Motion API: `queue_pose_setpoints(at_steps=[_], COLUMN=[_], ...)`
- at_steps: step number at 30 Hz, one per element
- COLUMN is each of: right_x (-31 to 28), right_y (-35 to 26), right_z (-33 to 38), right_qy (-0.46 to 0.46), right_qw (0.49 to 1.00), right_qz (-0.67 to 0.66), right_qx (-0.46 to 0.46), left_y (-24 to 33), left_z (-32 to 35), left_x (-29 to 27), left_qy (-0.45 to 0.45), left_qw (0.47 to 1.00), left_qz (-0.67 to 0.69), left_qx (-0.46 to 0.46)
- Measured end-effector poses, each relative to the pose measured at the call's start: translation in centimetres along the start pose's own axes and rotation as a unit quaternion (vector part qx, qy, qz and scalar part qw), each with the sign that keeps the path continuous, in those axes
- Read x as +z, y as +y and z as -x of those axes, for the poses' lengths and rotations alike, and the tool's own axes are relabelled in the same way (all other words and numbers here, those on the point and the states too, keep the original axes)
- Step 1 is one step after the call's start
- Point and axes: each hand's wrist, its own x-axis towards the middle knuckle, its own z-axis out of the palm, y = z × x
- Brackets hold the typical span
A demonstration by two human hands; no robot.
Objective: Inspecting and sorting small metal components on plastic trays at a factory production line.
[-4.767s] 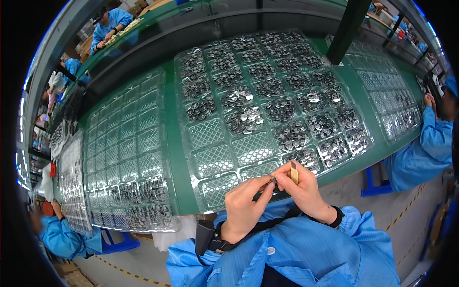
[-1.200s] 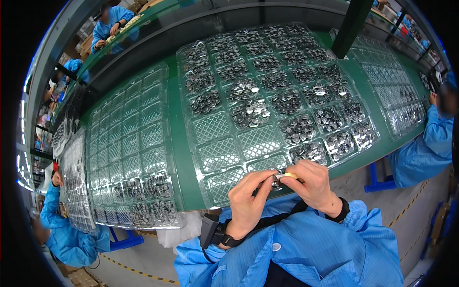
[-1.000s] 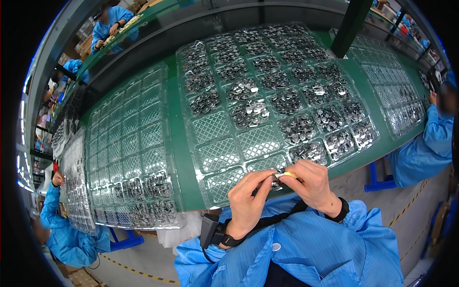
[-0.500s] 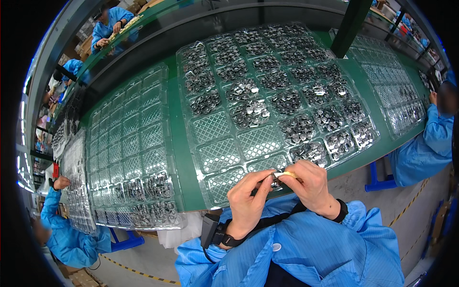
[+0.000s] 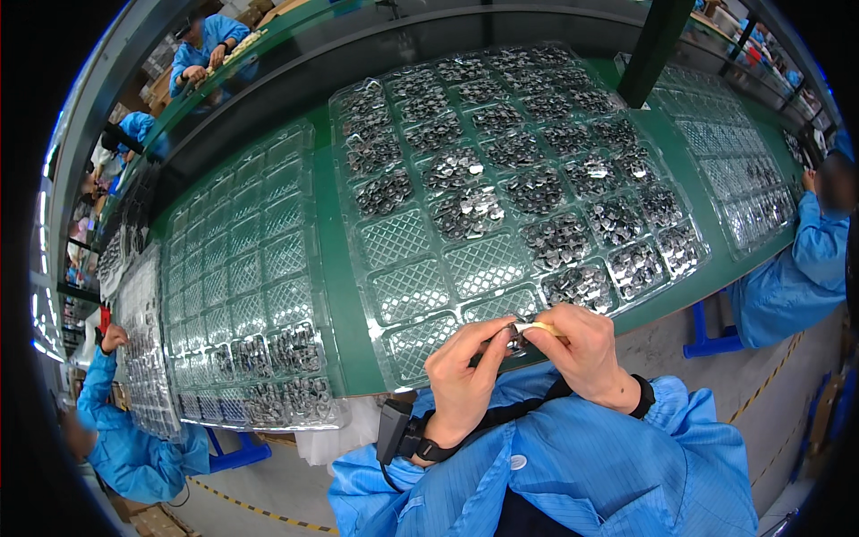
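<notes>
My left hand pinches a small dark, shiny part between thumb and fingertips. Against it, my right hand grips a small pale-yellow piece; its kind is too small and too covered to tell. Both hands meet just over the near edge of a clear plastic compartment tray. Heaps of small dark metallic parts fill its far and right compartments, while several near-left ones are bare. The fingers partly hide the dark part.
The green table carries another clear tray on the left and a further tray on the right. A dark post rises at the table's far side. Co-workers in blue sit at left and right.
My right hand has shifted very slightly around the pale-yellow piece, with the fingertips still together at the dark part. My left hand stays in place.
</notes>
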Motion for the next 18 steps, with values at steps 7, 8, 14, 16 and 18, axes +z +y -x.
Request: queue_pose_setpoints(at_steps=[7,8,14,16,18], right_x=[0.11,0.11,0.25,0.22,0.29], right_y=[0.04,0.03,0.09,-0.16,-0.08], right_z=[0.14,0.14,0.12,0.08,0.15], right_qy=[-0.016,-0.016,-0.009,-0.012,-0.008], right_qw=[1.0,1.0,1.0,1.0,1.0], right_qz=[0.007,0.007,0.003,0.006,0.004], right_qx=[-0.005,-0.005,-0.001,0.0,0.003], left_y=[-0.27,-0.27,-0.52,-0.37,-0.36], left_z=[0.12,0.13,0.08,0.16,0.18], left_x=[0.02,0.02,0.12,0.1,0.21], left_qy=[0.006,0.006,0.012,0.019,0.021], left_qw=[1.0,1.0,1.0,0.999,0.999], left_qz=[-0.003,-0.003,-0.017,-0.019,-0.015], left_qx=[0.013,0.013,0.021,0.025,0.024])
